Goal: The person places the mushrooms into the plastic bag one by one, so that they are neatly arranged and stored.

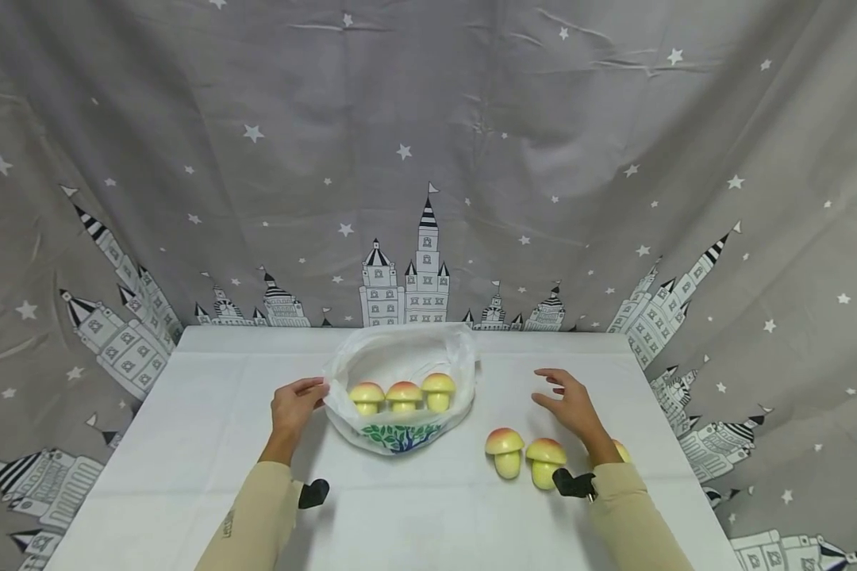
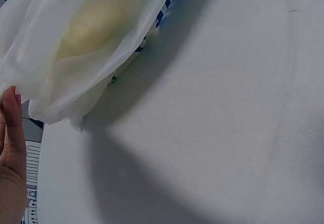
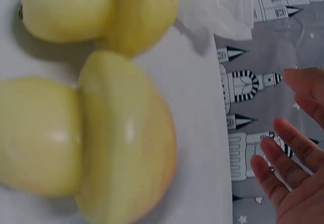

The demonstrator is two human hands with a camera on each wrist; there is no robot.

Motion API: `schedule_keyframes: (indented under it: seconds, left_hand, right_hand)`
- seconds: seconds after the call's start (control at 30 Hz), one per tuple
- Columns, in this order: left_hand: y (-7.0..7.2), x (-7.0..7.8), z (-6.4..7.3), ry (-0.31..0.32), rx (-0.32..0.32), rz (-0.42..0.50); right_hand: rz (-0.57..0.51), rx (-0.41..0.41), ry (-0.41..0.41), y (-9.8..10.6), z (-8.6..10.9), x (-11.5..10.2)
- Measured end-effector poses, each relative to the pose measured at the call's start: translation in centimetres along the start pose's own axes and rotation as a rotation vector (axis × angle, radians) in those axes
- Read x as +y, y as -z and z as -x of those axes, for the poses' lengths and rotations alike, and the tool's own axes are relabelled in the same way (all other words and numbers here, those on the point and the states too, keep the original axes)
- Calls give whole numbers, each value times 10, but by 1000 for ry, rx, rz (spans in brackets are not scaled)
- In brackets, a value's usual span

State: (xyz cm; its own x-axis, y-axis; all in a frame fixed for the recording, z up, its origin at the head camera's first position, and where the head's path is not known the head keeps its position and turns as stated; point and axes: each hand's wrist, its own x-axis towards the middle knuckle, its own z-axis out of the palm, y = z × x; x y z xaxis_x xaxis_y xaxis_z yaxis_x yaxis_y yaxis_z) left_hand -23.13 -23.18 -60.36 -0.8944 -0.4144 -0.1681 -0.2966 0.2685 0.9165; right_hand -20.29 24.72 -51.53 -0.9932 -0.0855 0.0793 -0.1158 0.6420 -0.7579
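A white plastic bag (image 1: 464, 357) with a green and blue tree print lies with its mouth spread wide. Three toy mushrooms (image 1: 404, 395), yellow with reddish cap tops, sit in a row inside. At the bag's left edge my left hand (image 1: 293, 408) pinches the thin plastic between thumb and fingers, also seen by the left wrist camera at the bag (image 2: 55, 100). My right hand (image 1: 571, 404) hovers with spread fingers and holds nothing. Below it stand two more mushrooms, one (image 1: 505, 454) to the left and one (image 1: 544, 458) nearer the wrist; a third (image 1: 621, 450) is partly hidden behind that wrist.
A white-covered table (image 1: 414, 523) lies under everything. Behind it and at both sides hangs a grey curtain (image 1: 471, 159) printed with stars and castles. Dark wrist mounts (image 1: 314, 493) stick out from both beige sleeves.
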Motion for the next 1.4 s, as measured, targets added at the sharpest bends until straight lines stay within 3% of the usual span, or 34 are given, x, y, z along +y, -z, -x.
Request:
schedule_keyframes:
  seconds: [0.1,0.2,0.37,0.4,0.5,0.73,0.87,1.4]
  left_hand:
    - [-6,-17,-13,4,25,-22]
    - [-9,-22,-16,2,32,-23]
    - [-7,-14,-11,17,22,-21]
    - [-4,-8,-5,5,-8,18]
    - [-3,-4,-2,19,-6,43]
    - [-8,-16,-10,5,20,-30]
    - [-10,-21,-14,-5,19,-21]
    - [-6,-23,-17,16,24,-15]
  right_hand:
    - [8,-21,-27,8,4,8]
    - [16,-48,-46,16,9,14]
    - [30,-75,-41,28,18,25]
    - [27,-78,-36,31,20,27]
    - [12,-84,-28,38,26,36]
    - [-65,-96,-49,54,42,55]
    - [-89,-120,-65,59,49,63]
    - [-162,-310,-183,63,72,85]
